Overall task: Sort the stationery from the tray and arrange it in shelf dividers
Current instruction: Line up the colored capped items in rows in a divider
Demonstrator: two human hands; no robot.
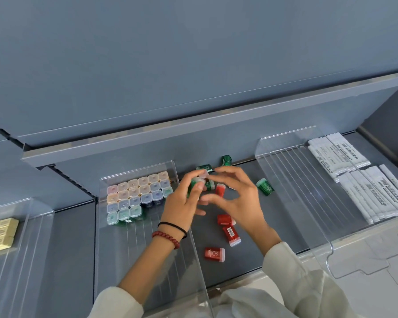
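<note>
Centre of frame: the left hand (pixel 182 203) pinches a green box (pixel 194 183) above the shelf (pixel 251 239). The right hand (pixel 237 198), fingers spread and loosely curved, hovers just beside it. Loose red boxes (pixel 224 219) lie below. Capped boxes (pixel 138 193) stand in rows in the clear divider (pixel 147 244), centre left.

The light over my shelf (pixel 76 237) is soft and even, with only faint shadows. Pale glare streaks the clear acrylic dividers (pixel 296 180), and the wide lens bows straight edges outward.

Cream sleeves (pixel 285 262), red bead bracelet (pixel 167 237), black wrist band (pixel 173 226).
</note>
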